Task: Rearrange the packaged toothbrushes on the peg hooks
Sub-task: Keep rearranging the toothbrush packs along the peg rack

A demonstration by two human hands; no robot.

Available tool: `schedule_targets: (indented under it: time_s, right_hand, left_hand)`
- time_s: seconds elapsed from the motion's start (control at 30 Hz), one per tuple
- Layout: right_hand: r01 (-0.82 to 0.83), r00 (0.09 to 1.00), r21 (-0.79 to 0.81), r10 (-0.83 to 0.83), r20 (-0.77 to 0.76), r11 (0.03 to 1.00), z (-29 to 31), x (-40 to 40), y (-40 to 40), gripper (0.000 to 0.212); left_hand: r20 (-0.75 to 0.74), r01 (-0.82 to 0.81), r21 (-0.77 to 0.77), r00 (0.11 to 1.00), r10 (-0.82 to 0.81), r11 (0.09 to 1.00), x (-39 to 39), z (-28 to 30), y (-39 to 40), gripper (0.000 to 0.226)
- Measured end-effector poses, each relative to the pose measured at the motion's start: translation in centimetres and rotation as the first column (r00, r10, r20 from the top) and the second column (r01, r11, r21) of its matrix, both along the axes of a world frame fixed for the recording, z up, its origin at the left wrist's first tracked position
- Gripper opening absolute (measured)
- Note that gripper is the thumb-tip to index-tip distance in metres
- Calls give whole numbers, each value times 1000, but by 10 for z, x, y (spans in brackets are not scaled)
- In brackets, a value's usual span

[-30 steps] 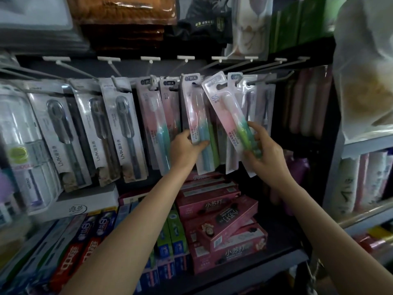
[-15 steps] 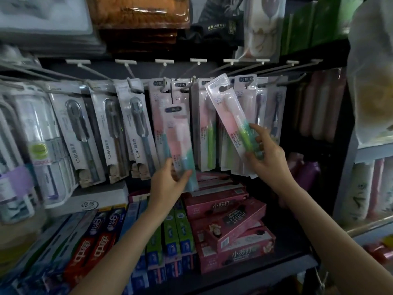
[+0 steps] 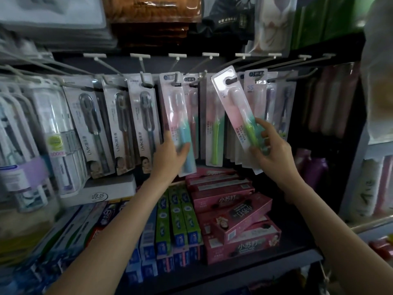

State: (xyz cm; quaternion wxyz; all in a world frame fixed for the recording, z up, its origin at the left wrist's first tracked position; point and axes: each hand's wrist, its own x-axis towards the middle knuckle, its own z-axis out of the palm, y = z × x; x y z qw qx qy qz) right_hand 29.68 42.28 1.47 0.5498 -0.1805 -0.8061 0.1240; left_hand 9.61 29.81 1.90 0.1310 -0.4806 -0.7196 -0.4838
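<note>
Dark metal shelving (image 3: pixel 302 255) fills our view, with a row of white peg hooks (image 3: pixel 210 56) running across its upper rail. Below them, on the shelf, we see pink toothpaste boxes (image 3: pixel 238 218) stacked beside green and blue ones (image 3: pixel 176 226). Hanging at left are the grey-carded toothbrush packs (image 3: pixel 119 126), three side by side, and further right the purple-brush packs (image 3: pixel 274 99) hang behind our right arm's reach.

Our two hands are well apart, each gripping its own pack. Our left hand (image 3: pixel 170 154) grips the lower part of a pink-and-teal toothbrush pack (image 3: pixel 178 124), thumb across the front and fingers behind; the pack's top reaches up to a hook, though we cannot tell whether it is threaded on. Just right of it a green-handled toothbrush pack (image 3: pixel 214 128) hangs on its own, untouched.

Our right hand (image 3: pixel 274 154) pinches the bottom of a pink-and-green toothbrush pack (image 3: pixel 236 111), which tilts with its top leaning left. Its hang hole (image 3: pixel 230 78) sits near a hook tip, in front of the hanging rows, and the pack lies between the green-handled one and the purple ones.
</note>
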Motion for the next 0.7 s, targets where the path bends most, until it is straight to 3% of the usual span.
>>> schedule_targets:
  time_s: [0.1, 0.17, 0.23, 0.3, 0.4, 0.5, 0.7]
  right_hand:
    - [1, 1000, -11, -1, -18, 1000, 0, 5, 1, 59]
    - [-2, 1000, -5, 2, -21, 1000, -2, 7, 1, 58]
    - [8, 1000, -9, -8, -16, 1000, -3, 10, 1, 58]
    - [30, 1000, -4, -30, -8, 1000, -3, 13, 2, 58]
    - [38, 999, -13, -38, 6, 999, -5, 18, 4, 57]
    - [41, 999, -8, -41, 2, 999, -9, 26, 10, 56]
    - [31, 999, -18, -31, -15, 999, -7, 35, 14, 58]
  left_hand:
    - [-99, -146, 36, 984, 149, 989, -4, -11, -5, 57]
    - [-141, -193, 227, 963, 228, 955, 2, -18, -4, 62]
    - [-214, -148, 357, 948, 235, 922, 15, -19, 1, 51]
    - [-275, -29, 298, 955, 115, 954, 28, -18, 12, 44]
    - [-144, 74, 151, 988, -52, 986, 40, -11, 39, 50]
    - [79, 61, 104, 994, -70, 993, 44, 1, 64, 48]
    - [155, -31, 81, 988, 19, 996, 52, 17, 84, 25]
